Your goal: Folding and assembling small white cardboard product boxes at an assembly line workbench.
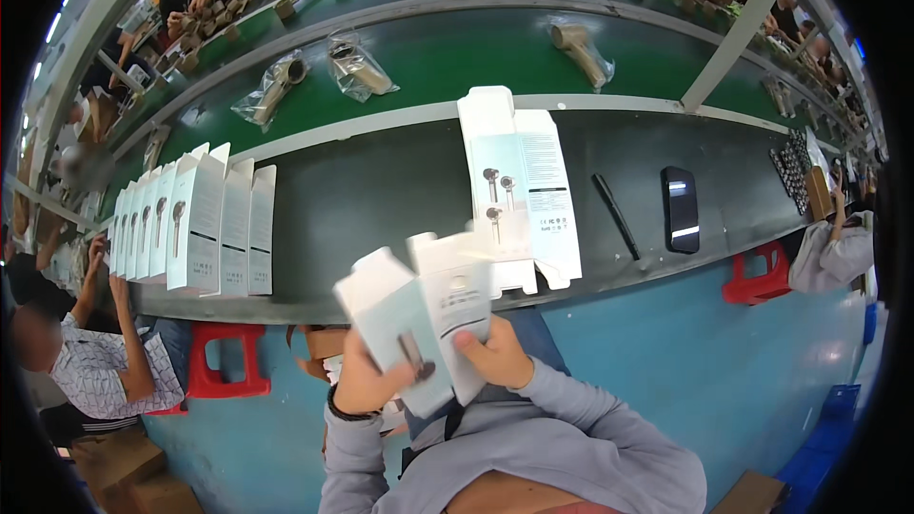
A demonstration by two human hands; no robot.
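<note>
In front of my body I hold a partly opened white and pale-blue cardboard box (455, 300) with its end flaps sticking up, tilted above the table's near edge. My left hand (365, 381) grips its left side, the thumb over a printed picture of a hair dryer. My right hand (497, 354) pinches the right side, thumb on the printed panel. Just beyond, flattened cartons (547, 186) of the same print lie on the dark table. At the left, a row of opened-up boxes (193, 228) stands upright with their top flaps raised.
The dark table (362, 200) also carries a black pen (617, 217) and a phone (680, 209) on the right. Behind a metal rail, bagged hair dryers (360, 69) lie on a green conveyor belt (457, 52). Red stools (227, 362) and co-workers (114, 362) are at both sides.
</note>
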